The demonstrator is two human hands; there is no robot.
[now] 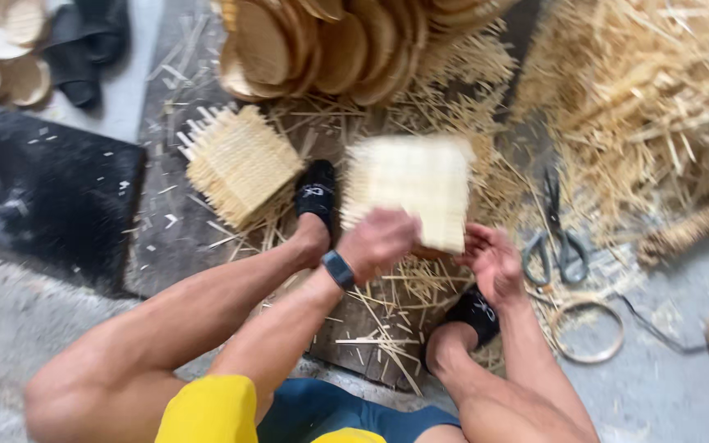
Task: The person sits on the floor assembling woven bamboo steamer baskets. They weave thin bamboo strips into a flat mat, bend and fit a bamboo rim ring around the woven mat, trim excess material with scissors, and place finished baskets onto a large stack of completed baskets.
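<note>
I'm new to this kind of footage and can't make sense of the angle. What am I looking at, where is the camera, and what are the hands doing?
The one picture comes from a camera worn on a person's head, looking down at their own arms, knees and feet. No machine is involved: the person is seated low and works bare-handed. The left hand, with a watch on its wrist, grips a square woven mat of pale strips, blurred by motion. The right hand is open at the mat's lower edge; whether it touches is unclear. On the floor lie a second woven mat, scissors, a ring-shaped hoop, loose straw-coloured splints, and stacked round woven trays at the top.
</note>
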